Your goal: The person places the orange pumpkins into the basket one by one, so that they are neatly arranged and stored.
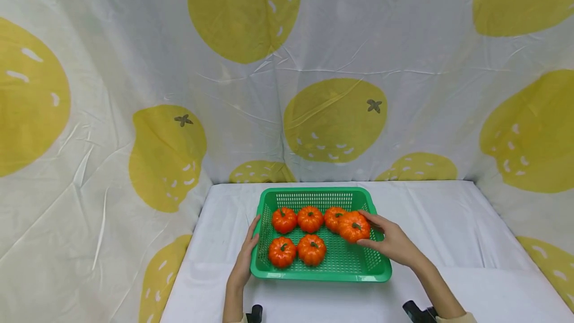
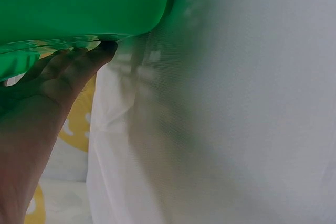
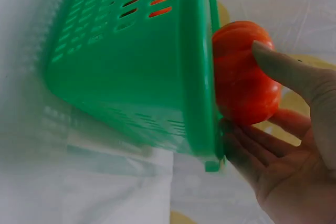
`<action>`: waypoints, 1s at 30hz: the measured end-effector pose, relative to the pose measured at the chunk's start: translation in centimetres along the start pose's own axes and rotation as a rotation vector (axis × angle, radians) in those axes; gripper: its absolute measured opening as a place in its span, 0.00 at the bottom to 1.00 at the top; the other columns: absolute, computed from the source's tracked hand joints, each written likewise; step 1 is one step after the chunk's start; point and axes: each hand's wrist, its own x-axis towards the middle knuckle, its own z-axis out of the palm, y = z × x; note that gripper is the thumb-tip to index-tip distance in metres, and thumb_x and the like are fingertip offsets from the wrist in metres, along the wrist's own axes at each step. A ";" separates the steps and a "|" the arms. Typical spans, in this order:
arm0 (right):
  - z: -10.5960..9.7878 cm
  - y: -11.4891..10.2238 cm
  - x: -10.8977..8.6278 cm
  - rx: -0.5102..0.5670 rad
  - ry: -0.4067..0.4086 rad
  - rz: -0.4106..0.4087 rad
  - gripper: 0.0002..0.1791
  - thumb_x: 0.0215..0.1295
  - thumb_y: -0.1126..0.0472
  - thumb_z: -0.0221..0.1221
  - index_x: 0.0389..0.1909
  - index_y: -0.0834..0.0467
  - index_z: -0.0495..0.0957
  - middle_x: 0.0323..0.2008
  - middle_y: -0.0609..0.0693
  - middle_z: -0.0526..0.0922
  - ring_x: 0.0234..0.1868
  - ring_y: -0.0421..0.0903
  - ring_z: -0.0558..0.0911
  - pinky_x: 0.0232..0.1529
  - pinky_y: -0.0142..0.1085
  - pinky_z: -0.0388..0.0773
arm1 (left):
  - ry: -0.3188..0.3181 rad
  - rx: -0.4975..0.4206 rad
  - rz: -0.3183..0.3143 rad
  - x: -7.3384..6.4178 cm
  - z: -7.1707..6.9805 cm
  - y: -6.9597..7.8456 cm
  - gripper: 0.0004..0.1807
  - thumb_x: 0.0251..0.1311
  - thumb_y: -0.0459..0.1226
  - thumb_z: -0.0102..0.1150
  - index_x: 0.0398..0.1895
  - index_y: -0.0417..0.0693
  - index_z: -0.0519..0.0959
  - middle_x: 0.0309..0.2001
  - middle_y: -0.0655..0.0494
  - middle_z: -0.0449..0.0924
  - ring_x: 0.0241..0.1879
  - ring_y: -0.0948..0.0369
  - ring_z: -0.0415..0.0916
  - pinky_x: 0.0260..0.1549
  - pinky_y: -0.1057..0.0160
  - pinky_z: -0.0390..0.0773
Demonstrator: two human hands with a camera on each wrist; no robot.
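Observation:
A green plastic basket (image 1: 320,277) holds several small orange pumpkins, such as the front-left pumpkin (image 1: 282,252) and the back-left pumpkin (image 1: 284,220). My right hand (image 1: 394,241) grips one pumpkin (image 1: 354,227) between thumb and fingers, raised at rim height over the basket's right part. In the head view this pumpkin overlaps the back-row pumpkin (image 1: 334,219) behind it. In the right wrist view the held pumpkin (image 3: 245,74) shows just past the rim. My left hand (image 1: 244,258) rests along the basket's left side, its straight fingers (image 2: 79,69) against the outer wall.
The basket stands on a table (image 1: 448,228) covered in white cloth. Behind and beside it hangs a pale curtain (image 1: 242,113) printed with yellow fruit. A dark wrist-camera mount shows at each forearm.

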 end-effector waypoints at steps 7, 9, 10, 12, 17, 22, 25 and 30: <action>0.7 -0.9 1.0 0.030 -0.173 0.063 0.45 0.55 0.47 0.68 0.69 0.63 0.63 0.65 0.64 0.70 0.60 0.60 0.77 0.56 0.48 0.77 | -0.007 -0.003 0.004 0.1 0.0 -0.1 0.26 0.74 0.53 0.32 0.73 0.78 0.49 0.78 0.65 0.38 0.78 0.52 0.31 0.71 0.34 0.31; 1.1 -1.0 1.1 0.027 -0.216 0.080 0.45 0.54 0.49 0.69 0.68 0.65 0.63 0.65 0.66 0.69 0.61 0.61 0.76 0.57 0.49 0.77 | -0.011 -0.004 0.002 0.1 0.0 -0.1 0.26 0.74 0.53 0.32 0.73 0.79 0.50 0.78 0.66 0.38 0.78 0.53 0.31 0.71 0.35 0.31; 1.3 -1.0 1.2 0.022 -0.230 0.094 0.44 0.54 0.50 0.69 0.68 0.65 0.63 0.65 0.66 0.70 0.61 0.61 0.75 0.57 0.50 0.76 | -0.012 -0.005 -0.001 0.1 0.1 -0.1 0.26 0.74 0.53 0.32 0.73 0.79 0.50 0.78 0.67 0.39 0.78 0.53 0.31 0.71 0.35 0.32; 1.7 -1.2 1.3 -0.001 -0.250 0.118 0.44 0.53 0.51 0.70 0.68 0.65 0.64 0.64 0.65 0.71 0.61 0.60 0.75 0.58 0.51 0.76 | -0.013 -0.008 -0.003 0.1 0.1 -0.1 0.26 0.74 0.53 0.32 0.73 0.79 0.50 0.77 0.68 0.39 0.78 0.54 0.31 0.72 0.36 0.32; 2.7 -1.9 1.6 -0.091 -0.272 0.149 0.42 0.50 0.55 0.72 0.65 0.67 0.67 0.61 0.64 0.74 0.61 0.60 0.75 0.59 0.56 0.74 | -0.011 -0.012 -0.003 0.0 0.0 0.0 0.25 0.74 0.53 0.31 0.73 0.80 0.50 0.78 0.68 0.39 0.78 0.54 0.31 0.72 0.37 0.32; 3.6 -2.1 1.5 -0.154 -0.313 0.103 0.40 0.49 0.61 0.72 0.63 0.70 0.68 0.59 0.65 0.76 0.59 0.61 0.75 0.59 0.58 0.72 | -0.008 -0.010 -0.003 -0.1 0.0 -0.1 0.26 0.74 0.53 0.31 0.73 0.80 0.49 0.78 0.65 0.38 0.78 0.52 0.30 0.71 0.36 0.32; 4.2 -2.1 1.2 -0.182 -0.350 0.095 0.39 0.49 0.64 0.71 0.62 0.71 0.68 0.57 0.64 0.77 0.58 0.60 0.76 0.59 0.58 0.72 | -0.003 -0.005 -0.005 -0.1 0.0 -0.1 0.26 0.74 0.54 0.32 0.73 0.79 0.49 0.78 0.65 0.38 0.78 0.51 0.30 0.71 0.35 0.32; 4.9 -2.2 0.8 -0.202 -0.340 0.142 0.39 0.49 0.66 0.71 0.62 0.73 0.66 0.58 0.67 0.76 0.60 0.63 0.74 0.61 0.59 0.69 | -0.002 0.000 -0.001 0.0 0.1 0.0 0.26 0.74 0.54 0.31 0.74 0.78 0.49 0.78 0.63 0.37 0.78 0.50 0.29 0.71 0.34 0.31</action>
